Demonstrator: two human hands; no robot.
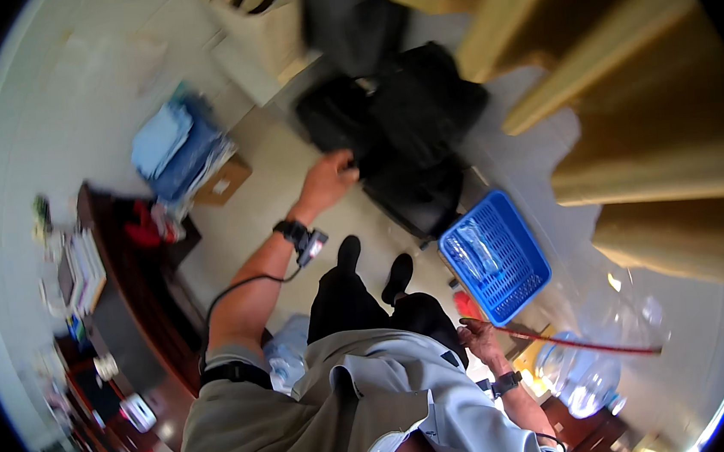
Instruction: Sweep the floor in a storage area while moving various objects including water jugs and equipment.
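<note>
My left hand (327, 184) reaches forward with curled fingers at the edge of a pile of black bags (416, 105). A small dark piece shows by its fingertips, but blur hides whether it is gripped. Low on the right, my right hand (480, 341) holds a thin red stick (579, 344) near one end; the rest points out to the right. Just ahead of that hand lies a blue plastic basket (538, 281) with clear plastic-wrapped items (477, 251) inside. Both wrists wear black straps, and the left one carries a small device with a cable.
Left of me stands a dark wooden desk (143, 309) with books (85, 269). Folded blue cloths (178, 158) lie on a cardboard box (222, 181). A cream tote bag (270, 24) stands ahead. Yellow curtains (659, 155) hang right, above large clear plastic bottles (582, 374).
</note>
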